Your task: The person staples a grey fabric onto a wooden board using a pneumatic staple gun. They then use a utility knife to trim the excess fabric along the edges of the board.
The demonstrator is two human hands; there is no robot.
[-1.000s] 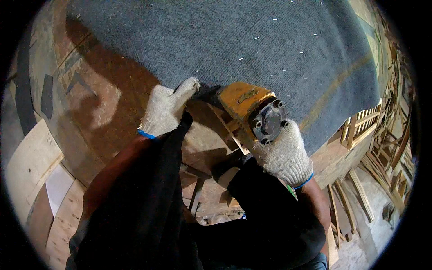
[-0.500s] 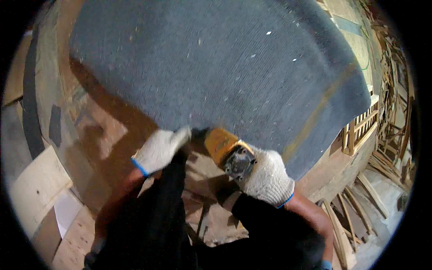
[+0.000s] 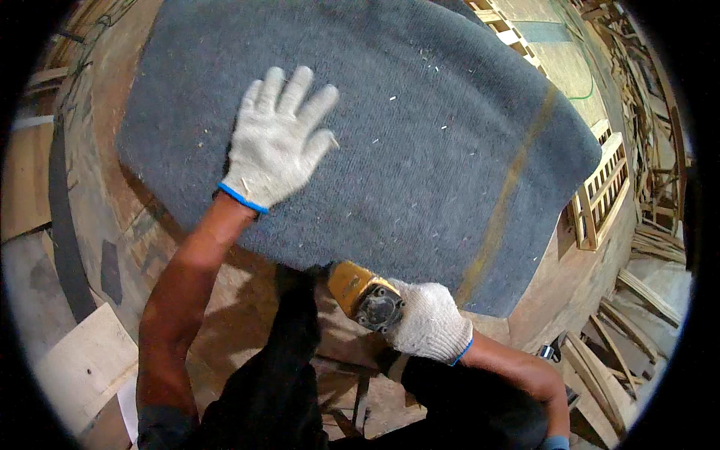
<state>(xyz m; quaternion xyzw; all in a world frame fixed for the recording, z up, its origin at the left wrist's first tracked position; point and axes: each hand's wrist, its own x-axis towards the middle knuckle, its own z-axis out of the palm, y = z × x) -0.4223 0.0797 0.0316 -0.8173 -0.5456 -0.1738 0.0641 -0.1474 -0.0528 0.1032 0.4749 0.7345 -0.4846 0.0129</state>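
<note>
A large grey carpet sheet [image 3: 390, 142], finely ribbed with a yellowish stripe on its right, lies in front of me. My left hand [image 3: 279, 139], in a white knit glove with a blue cuff, rests flat on its left part with fingers spread. My right hand [image 3: 431, 321], gloved the same way, grips a yellow staple gun [image 3: 351, 289] with a round black cap. The gun's front is at the carpet's near edge; its tip is dark and hard to make out. The right fingers are largely hidden beneath the glove's back.
Small pale slivers are scattered over the carpet. A slatted wooden frame [image 3: 602, 193] stands at its right edge. Loose wood strips [image 3: 637, 296] pile up on the far right. At lower left lies a pale board [image 3: 88, 367]. My black-clad legs [image 3: 277, 375] are below the near edge.
My left hand has moved from the near edge up onto the carpet and spread flat. The right hand and staple gun have shifted slightly left and nearer to me.
</note>
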